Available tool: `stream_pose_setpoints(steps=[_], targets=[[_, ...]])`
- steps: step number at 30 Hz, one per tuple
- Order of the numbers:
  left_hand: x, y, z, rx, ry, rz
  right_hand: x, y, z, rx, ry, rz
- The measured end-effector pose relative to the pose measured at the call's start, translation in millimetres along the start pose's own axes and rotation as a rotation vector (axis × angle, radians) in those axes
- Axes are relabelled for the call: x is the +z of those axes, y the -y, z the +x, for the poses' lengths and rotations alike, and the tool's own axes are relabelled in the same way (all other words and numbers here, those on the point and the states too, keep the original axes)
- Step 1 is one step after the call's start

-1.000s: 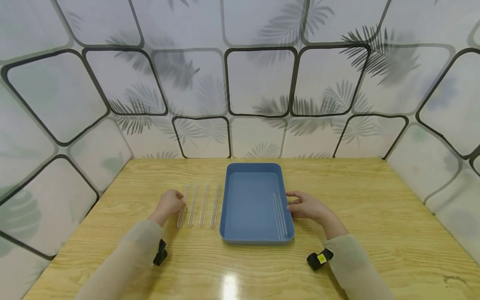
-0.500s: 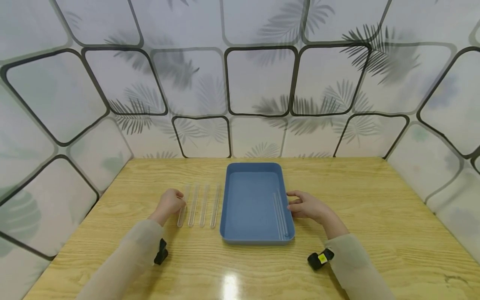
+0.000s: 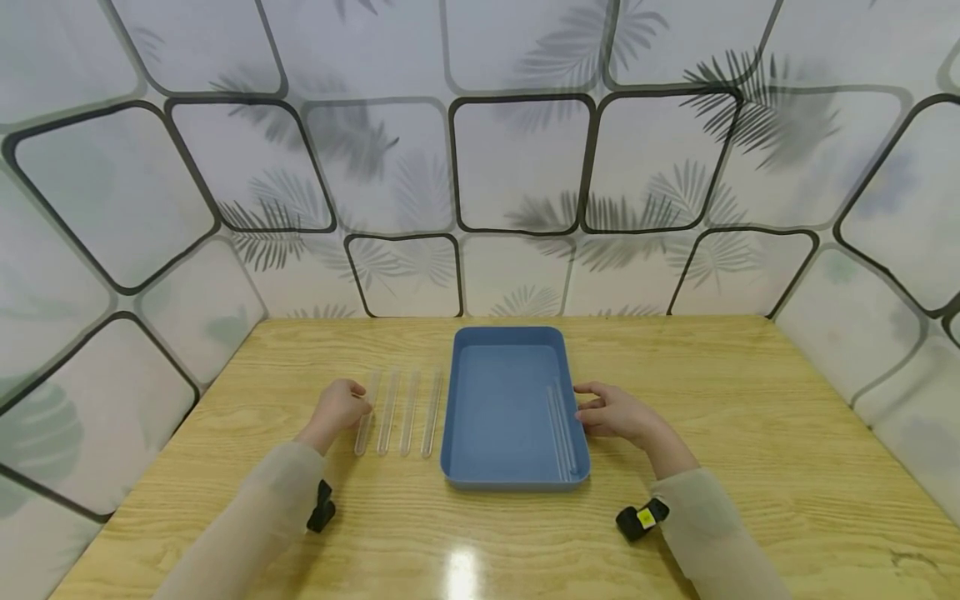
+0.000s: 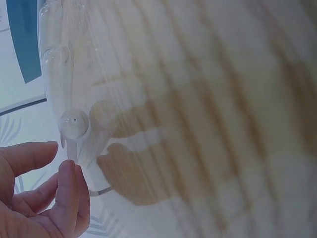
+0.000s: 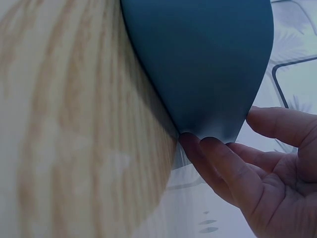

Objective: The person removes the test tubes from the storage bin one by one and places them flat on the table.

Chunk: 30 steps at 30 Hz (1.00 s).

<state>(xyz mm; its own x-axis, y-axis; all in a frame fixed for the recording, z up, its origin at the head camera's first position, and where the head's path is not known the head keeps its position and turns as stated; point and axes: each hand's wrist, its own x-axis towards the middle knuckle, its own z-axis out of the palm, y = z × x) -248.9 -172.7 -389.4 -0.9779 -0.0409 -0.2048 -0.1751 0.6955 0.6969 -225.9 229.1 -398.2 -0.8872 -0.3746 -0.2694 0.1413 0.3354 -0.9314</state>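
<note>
Several clear test tubes lie side by side on the table left of a blue tray (image 3: 501, 392). At the leftmost test tube (image 3: 363, 435), my left hand (image 3: 341, 406) has thumb and fingers on either side of it, pinching it. The left wrist view shows this tube's rounded end (image 4: 74, 125) just beyond the fingertips. On the opposite side, my right hand (image 3: 618, 417) touches the tray's right wall. In the right wrist view its fingertips rest along the lower part of the tray wall (image 5: 203, 69), with the thumb up near the rim. Two more clear tubes (image 3: 561, 429) lie inside the tray along its right side.
The wooden table (image 3: 525, 542) runs back to a patterned wall covering (image 3: 517, 167), which also encloses both sides. Between the left hand and the tray lie the other test tubes (image 3: 408, 417). Each wrist carries a small black camera (image 3: 641, 518).
</note>
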Motion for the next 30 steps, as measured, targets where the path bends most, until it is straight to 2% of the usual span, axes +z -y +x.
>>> stream_pose_setpoints(steps=[6,16,22,30], targets=[[0.7,0.4,1.8,-0.018,0.001,-0.014,0,0,0,-0.007,0.010,-0.003],[-4.8,-6.9,2.0,0.028,-0.022,-0.033,0,1,0,0.000,0.003,-0.006],[-2.4,-21.4,-1.6,0.066,0.015,-0.119,0,1,1,-0.007,0.007,-0.006],[11.3,-42.4,-4.8,0.072,0.086,-0.274,-1,-3,2,0.005,-0.002,0.006]])
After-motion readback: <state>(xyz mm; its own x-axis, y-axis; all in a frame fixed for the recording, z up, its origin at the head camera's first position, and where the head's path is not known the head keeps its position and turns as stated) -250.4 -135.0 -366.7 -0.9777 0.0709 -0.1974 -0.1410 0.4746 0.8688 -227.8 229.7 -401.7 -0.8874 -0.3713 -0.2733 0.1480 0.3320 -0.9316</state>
